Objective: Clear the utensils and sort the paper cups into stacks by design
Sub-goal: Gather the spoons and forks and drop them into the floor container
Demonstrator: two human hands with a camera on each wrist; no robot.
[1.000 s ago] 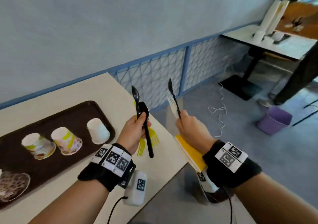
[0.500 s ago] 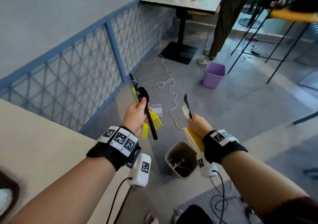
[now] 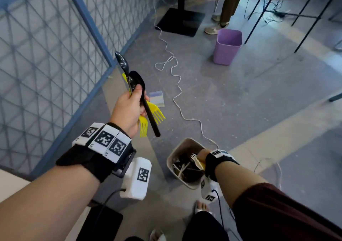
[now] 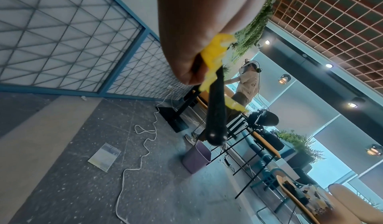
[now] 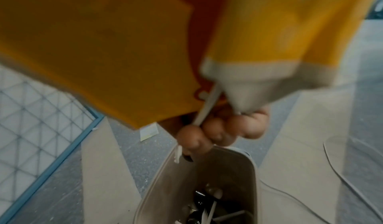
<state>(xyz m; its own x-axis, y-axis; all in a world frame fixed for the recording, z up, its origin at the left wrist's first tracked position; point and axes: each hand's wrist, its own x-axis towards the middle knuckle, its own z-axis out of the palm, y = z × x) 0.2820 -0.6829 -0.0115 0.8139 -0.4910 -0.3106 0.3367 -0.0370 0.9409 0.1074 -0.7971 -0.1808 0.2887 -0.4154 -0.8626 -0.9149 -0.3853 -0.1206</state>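
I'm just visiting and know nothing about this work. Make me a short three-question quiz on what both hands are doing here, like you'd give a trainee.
1. True or false: the left hand grips black spoons and yellow forks.
2. Multiple choice: the right hand is over which container? A) the purple bin B) the beige bin C) a tray
3. Fill in: the beige bin already holds discarded ____.

Key: 1 true; 2 B; 3 utensils, black and white ones.
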